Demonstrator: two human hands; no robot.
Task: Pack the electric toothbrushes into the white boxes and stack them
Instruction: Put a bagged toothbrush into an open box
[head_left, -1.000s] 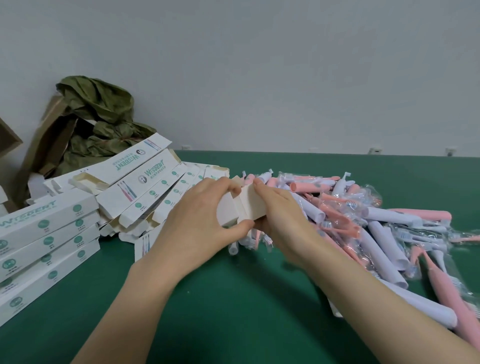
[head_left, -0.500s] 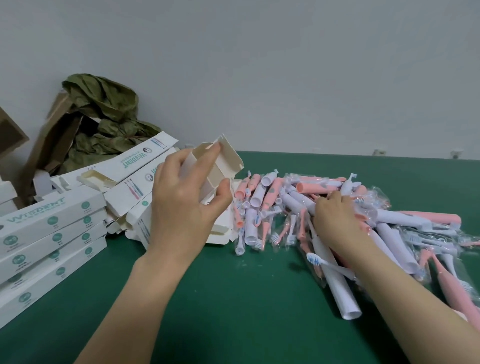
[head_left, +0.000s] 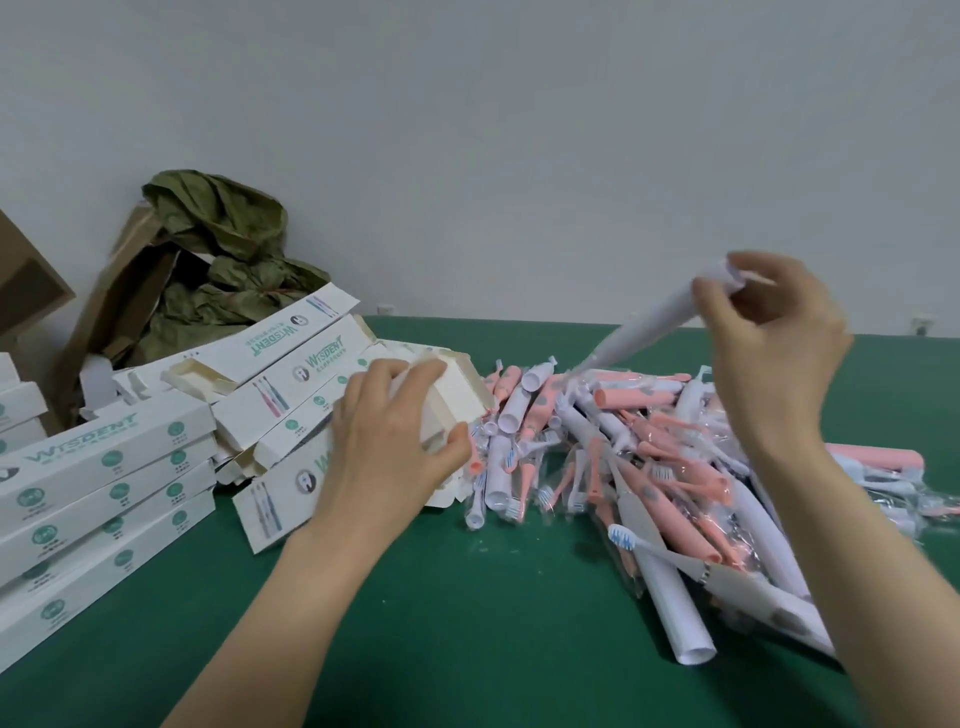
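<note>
Toothbrush packing on a green table (head_left: 467, 639). The right hand (head_left: 769, 338) is raised above the pile of toothbrushes (head_left: 649, 467), with its thumb and curled fingers pinching the wide end of a white toothbrush (head_left: 654, 325). That brush hangs in the air on a slant, its narrow end pointing down and left toward the pile. It's a bit motion-blurred, so I can't tell if the tip touches anything.

The left hand (head_left: 389, 462) is lower down at the left edge of the pile, gripping an open white box (head_left: 452, 400). Its fingers are curled over the top of the box and the thumb is pressed against the near side. The box's open end faces the pile and sits just beside the nearest brushes.

The pile itself is a jumble of pink and white handles and brush heads, lots of them in clear plastic wrap, spread across the right half of the table.

On the far left there's a neat stack of closed boxes (head_left: 104, 493) with green print. Between that stack and the left hand is a messy heap of loose boxes (head_left: 280, 374), some with flaps open. Behind those, against the wall (head_left: 519, 130), sits a crumpled olive-green bag (head_left: 223, 260) with brown cardboard (head_left: 114, 301) next to it.
</note>
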